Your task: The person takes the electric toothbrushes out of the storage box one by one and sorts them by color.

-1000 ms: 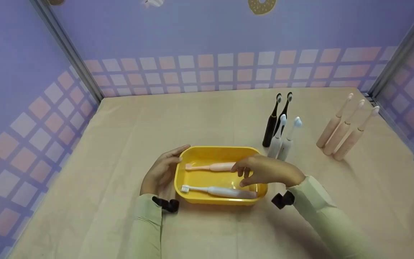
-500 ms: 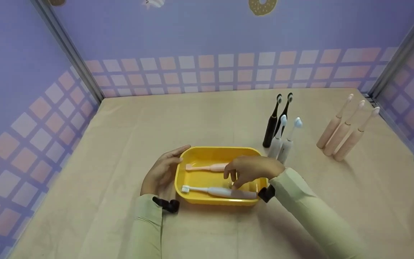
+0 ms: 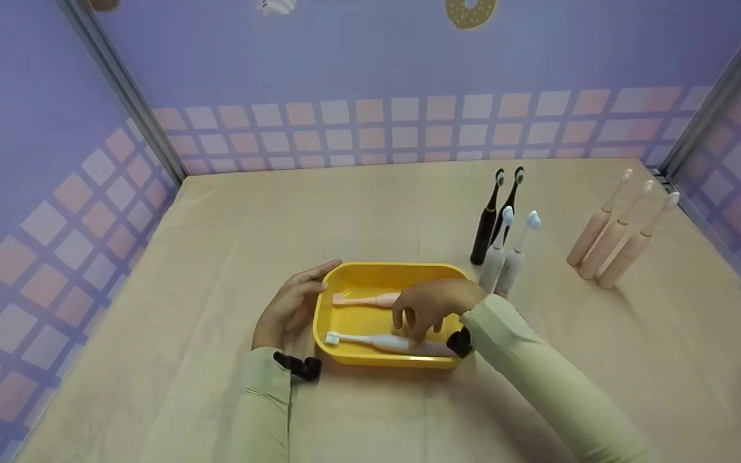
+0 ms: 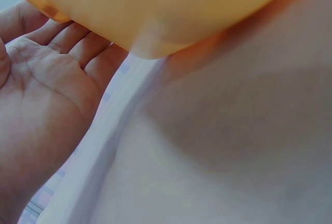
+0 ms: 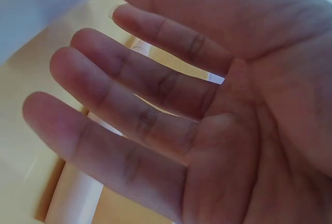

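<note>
A yellow bin (image 3: 377,362) holds a pink electric toothbrush (image 3: 386,299) at the back and a white electric toothbrush (image 3: 386,343) at the front, both lying with heads to the left. My left hand (image 3: 287,305) steadies the bin's left end, thumb at the rim and the other fingers reaching along the outside; the left wrist view shows an open palm, fingertips hidden behind the bin. My right hand (image 3: 433,308) is inside the bin, thumb right over the white toothbrush's handle. In the right wrist view its fingers (image 5: 98,86) are spread, with a pale toothbrush handle (image 5: 72,198) beyond them.
Right of the bin stand two black toothbrushes (image 3: 484,228), with two white toothbrushes (image 3: 510,267) just in front, near the right forearm. Further right are three pink toothbrushes (image 3: 624,257) in a slanting row. A patterned wall (image 3: 370,58) borders the cloth-covered table (image 3: 152,308).
My right hand has moved left and lower into the bin, from its right end to over the white toothbrush's handle. The left hand and the bin have stayed put.
</note>
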`<control>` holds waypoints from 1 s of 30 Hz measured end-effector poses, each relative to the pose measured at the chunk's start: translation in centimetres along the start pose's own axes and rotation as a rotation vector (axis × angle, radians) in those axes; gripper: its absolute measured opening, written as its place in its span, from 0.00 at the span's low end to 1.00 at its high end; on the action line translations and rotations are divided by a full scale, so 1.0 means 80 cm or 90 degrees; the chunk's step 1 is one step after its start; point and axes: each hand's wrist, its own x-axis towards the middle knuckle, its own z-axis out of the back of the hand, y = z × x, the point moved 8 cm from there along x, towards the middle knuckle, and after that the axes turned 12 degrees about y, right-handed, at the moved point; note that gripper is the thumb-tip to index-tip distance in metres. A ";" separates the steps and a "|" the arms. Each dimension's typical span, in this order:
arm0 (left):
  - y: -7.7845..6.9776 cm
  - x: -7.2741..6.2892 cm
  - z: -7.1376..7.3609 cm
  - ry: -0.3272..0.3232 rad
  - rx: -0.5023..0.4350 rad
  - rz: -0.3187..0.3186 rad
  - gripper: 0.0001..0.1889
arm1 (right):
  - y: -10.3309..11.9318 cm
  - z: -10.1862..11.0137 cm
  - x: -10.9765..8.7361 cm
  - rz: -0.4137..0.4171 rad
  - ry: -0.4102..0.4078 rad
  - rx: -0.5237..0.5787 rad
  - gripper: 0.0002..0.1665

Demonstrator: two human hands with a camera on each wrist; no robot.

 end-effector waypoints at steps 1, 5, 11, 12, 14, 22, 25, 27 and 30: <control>0.000 0.000 0.000 0.000 0.000 0.000 0.29 | 0.000 0.000 0.001 -0.004 0.002 0.001 0.21; 0.000 0.001 0.000 0.000 0.002 -0.003 0.29 | 0.001 -0.001 0.005 -0.014 0.008 0.009 0.20; 0.001 0.000 0.001 0.004 -0.003 -0.005 0.29 | 0.000 -0.002 0.012 -0.031 0.025 0.028 0.19; 0.001 0.000 0.001 0.001 -0.008 -0.005 0.29 | -0.001 -0.002 0.013 -0.033 0.029 0.029 0.19; 0.002 0.000 0.001 -0.001 -0.014 -0.006 0.29 | -0.001 -0.003 0.014 -0.036 0.033 0.034 0.19; 0.003 0.000 0.001 -0.014 -0.022 0.005 0.29 | -0.007 -0.008 0.021 -0.048 0.046 0.053 0.18; 0.004 0.000 0.001 -0.012 -0.018 0.012 0.29 | -0.009 -0.010 0.024 -0.056 0.046 0.057 0.16; 0.003 0.000 0.000 -0.009 -0.013 0.013 0.29 | -0.010 -0.011 0.025 -0.060 0.045 0.052 0.15; 0.003 -0.001 0.000 -0.010 -0.015 0.013 0.29 | -0.011 -0.012 0.026 -0.061 0.042 0.050 0.15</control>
